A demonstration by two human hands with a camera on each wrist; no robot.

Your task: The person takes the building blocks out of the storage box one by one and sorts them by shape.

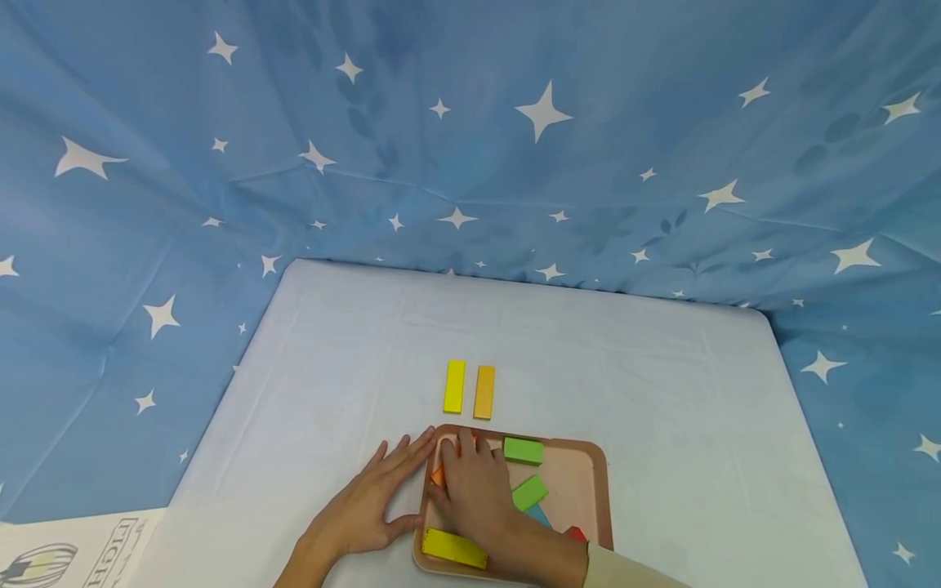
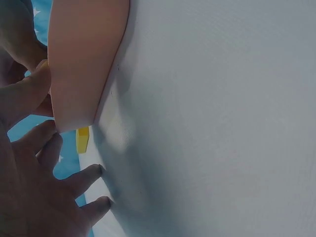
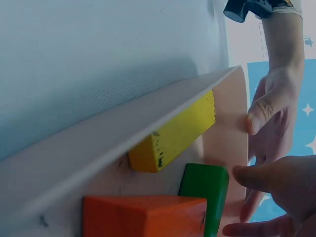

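Orange block: [image 1: 439, 476] by the left wall of the tray [image 1: 604, 498], partly covered by the right grip [image 1: 476, 488].
Right hand: palm down over the tray, fingers bent toward its far-left corner; whether they have hold of anything cannot be told.
Left hand: the left grip [image 1: 371, 505] is spread wide and holds nothing, its thumb against the tray's left wall and a fingertip at the far-left corner.
In the way: the right forearm hides part of the tray's near side, a blue block [image 1: 539, 515] and a red block [image 1: 576, 534].
Other blocks: one yellow block [image 1: 454, 548], dark-marked, in the near-left corner; two green blocks [image 1: 524, 451] farther right.
Beyond the tray: a yellow bar [image 1: 454, 386] and an amber bar [image 1: 483, 392], apart, toward the bench's [image 1: 676, 408] far edge.
Surfaces: smooth straight-edged blocks, round-cornered tan tray, white bench covering; a star-patterned blue curtain [image 1: 470, 147] behind the far edge.
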